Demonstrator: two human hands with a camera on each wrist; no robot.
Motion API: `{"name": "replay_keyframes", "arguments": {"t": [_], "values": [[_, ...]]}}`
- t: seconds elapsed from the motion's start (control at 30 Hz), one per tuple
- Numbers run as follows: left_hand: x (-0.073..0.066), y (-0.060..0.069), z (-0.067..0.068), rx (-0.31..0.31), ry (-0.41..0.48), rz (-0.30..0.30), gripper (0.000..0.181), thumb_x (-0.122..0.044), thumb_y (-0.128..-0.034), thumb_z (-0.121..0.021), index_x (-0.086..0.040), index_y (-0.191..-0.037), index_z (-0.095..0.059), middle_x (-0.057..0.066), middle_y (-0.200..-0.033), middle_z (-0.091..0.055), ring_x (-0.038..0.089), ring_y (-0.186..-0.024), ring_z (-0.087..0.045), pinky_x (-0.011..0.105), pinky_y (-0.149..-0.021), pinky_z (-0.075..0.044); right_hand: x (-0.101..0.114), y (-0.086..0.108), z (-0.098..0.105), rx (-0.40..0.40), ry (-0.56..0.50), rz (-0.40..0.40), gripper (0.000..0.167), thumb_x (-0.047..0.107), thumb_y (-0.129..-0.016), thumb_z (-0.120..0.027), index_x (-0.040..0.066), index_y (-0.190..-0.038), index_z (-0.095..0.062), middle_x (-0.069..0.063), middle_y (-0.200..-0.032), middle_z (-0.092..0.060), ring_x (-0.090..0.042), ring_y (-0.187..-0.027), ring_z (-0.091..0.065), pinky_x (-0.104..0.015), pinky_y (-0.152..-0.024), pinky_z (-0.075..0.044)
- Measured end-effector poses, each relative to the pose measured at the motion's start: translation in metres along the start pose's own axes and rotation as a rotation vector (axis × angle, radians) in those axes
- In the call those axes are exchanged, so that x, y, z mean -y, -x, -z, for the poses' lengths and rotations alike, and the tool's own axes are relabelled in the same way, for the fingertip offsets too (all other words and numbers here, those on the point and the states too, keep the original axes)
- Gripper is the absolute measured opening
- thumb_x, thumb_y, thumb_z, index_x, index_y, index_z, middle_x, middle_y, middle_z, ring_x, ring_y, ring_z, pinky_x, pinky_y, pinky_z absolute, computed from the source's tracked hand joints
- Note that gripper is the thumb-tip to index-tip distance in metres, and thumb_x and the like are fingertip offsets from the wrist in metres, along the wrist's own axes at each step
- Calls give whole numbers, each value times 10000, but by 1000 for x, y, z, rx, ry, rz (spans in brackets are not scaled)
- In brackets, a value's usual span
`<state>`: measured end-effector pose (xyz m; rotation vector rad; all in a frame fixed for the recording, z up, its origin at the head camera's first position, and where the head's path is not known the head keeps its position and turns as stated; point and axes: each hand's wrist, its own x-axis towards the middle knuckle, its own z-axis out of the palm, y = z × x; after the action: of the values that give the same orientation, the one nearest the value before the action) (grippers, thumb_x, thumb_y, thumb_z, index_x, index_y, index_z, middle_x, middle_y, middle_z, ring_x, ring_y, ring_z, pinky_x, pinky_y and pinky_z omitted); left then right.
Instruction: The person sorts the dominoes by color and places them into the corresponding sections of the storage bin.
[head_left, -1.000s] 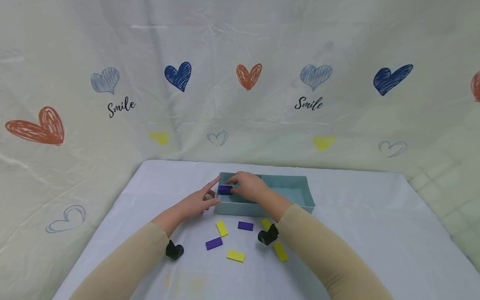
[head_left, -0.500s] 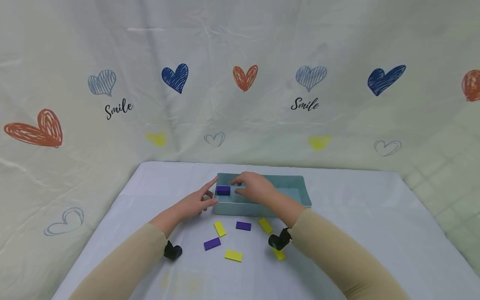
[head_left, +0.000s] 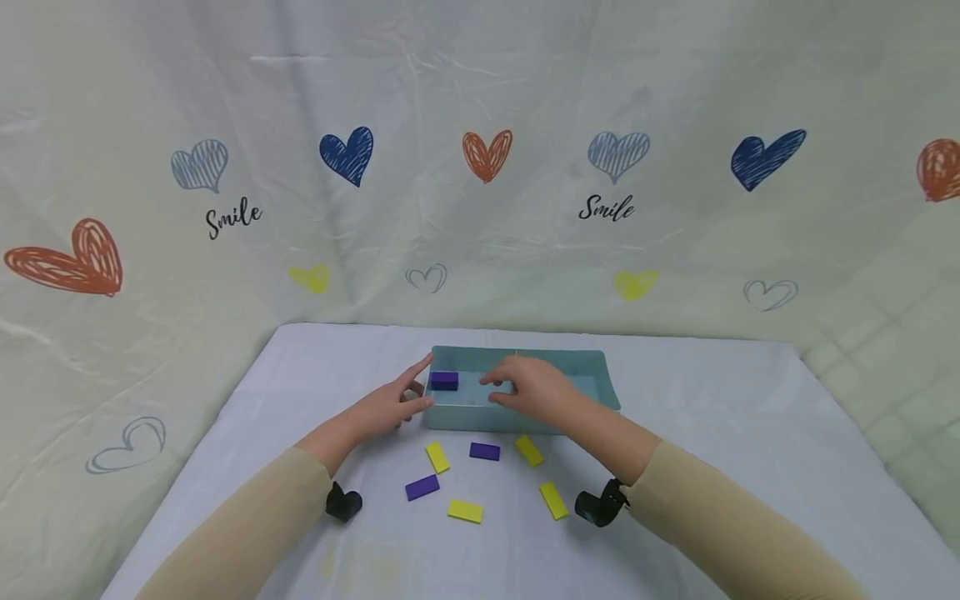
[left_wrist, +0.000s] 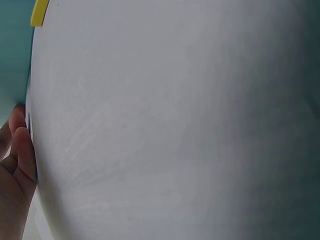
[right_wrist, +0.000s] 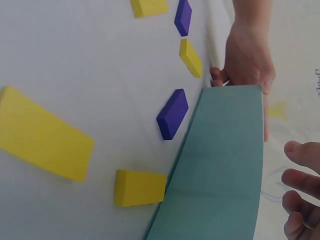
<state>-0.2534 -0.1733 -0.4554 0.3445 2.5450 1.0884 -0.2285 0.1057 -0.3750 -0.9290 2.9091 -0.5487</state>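
Note:
A teal divided box (head_left: pixel 480 419) stands near the back of the table. At its left end, outside the wall, my left hand (head_left: pixel 384 408) rests with the index finger stretched along the end and the thumb at the front corner; the right wrist view shows this left hand (right_wrist: pixel 248 60) against the box's end. A purple block (head_left: pixel 444 381) lies inside the box at the far left. Over the box's middle my right hand (head_left: pixel 536 389) hovers, its fingers loosely bent and apart, holding nothing. In the right wrist view the fingers (right_wrist: pixel 302 182) show at the right edge.
Two purple blocks (head_left: pixel 484 452) and several yellow blocks (head_left: pixel 466 512) lie flat and scattered on the white cloth (head_left: pixel 660 517) in front of the box. Behind the table hangs a sheet (head_left: pixel 420 217) printed with hearts.
My right hand has let go of the purple block in the box and drawn back to the right, toward the box's middle. The left hand stays at the box's left end.

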Motion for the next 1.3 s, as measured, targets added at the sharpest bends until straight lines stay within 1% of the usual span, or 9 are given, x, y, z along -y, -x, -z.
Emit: {"name": "replay_keyframes", "arguments": {"t": [0.1, 0.17, 0.3, 0.4, 0.53, 0.67, 0.83, 1.0, 1.3], "values": [[1, 0, 1, -1, -9, 2, 759, -476, -976, -576, -512, -1553, -85, 97, -1386, -507, 188, -941, -608, 376, -809, -517, -1, 14, 3, -18, -2, 38, 264, 195, -892, -754, 200, -1156, -749, 53, -1009, -675, -123, -800, -611, -252, -706, -511], [1, 0, 1, -1, -13, 4, 761, -483, -974, -575, -518, -1551, -81, 95, -1390, -504, 187, -938, -608, 376, -809, -516, -2, 23, 3, -24, -13, 50, 255, 194, -893, -752, 207, -1148, -751, 78, -998, -666, -89, -776, -586, -230, -681, -499], [1, 0, 2, -2, -16, 5, 759, -481, -978, -572, -521, -1550, -75, 94, -1392, -499, 198, -927, -607, 377, -812, -513, -4, 39, 2, -34, -33, 54, 241, 201, -896, -749, 226, -1135, -756, 130, -953, -637, -36, -729, -533, -212, -640, -476], [2, 0, 2, -2, -19, 5, 759, -479, -980, -569, -517, -1552, -71, 95, -1390, -497, 200, -921, -606, 372, -805, -512, -5, 48, -1, -46, -24, 58, 237, 211, -889, -757, 232, -1125, -762, 151, -942, -630, -22, -756, -552, -202, -649, -481], [3, 1, 2, -2, -23, 5, 762, -474, -980, -572, -514, -1553, -70, 98, -1386, -497, 205, -919, -607, 365, -795, -512, -4, 56, -5, -44, -26, 65, 235, 220, -879, -766, 215, -1115, -767, 117, -973, -659, -68, -830, -614, -206, -676, -502], [3, 0, 2, -5, -22, 5, 762, -471, -981, -571, -507, -1556, -72, 102, -1381, -499, 203, -912, -606, 363, -790, -511, -3, 59, -12, -4, -29, 62, 246, 231, -877, -769, 212, -1122, -760, 79, -1019, -684, -113, -889, -640, -237, -707, -521], [1, 0, 1, -3, -23, 10, 761, -472, -981, -569, -503, -1558, -73, 100, -1381, -501, 199, -910, -603, 362, -796, -512, -3, 58, -26, 54, 9, 42, 273, 240, -887, -759, 237, -1160, -751, 67, -1093, -696, -125, -998, -639, -308, -803, -542], [-3, 2, 0, 3, -19, 5, 758, -451, -986, -569, -488, -1564, -79, 106, -1387, -500, 205, -914, -606, 362, -796, -510, -1, 56, -38, 88, 69, 13, 280, 252, -884, -760, 271, -1164, -750, 82, -1086, -698, -113, -998, -641, -319, -833, -543], [-1, 0, -1, -9, -23, 9, 765, -473, -977, -575, -502, -1558, -78, 102, -1379, -503, 203, -913, -603, 363, -793, -514, 5, 47, -50, 122, 112, -33, 277, 255, -875, -771, 257, -1152, -758, 82, -1053, -704, -125, -994, -652, -328, -837, -540]]}}
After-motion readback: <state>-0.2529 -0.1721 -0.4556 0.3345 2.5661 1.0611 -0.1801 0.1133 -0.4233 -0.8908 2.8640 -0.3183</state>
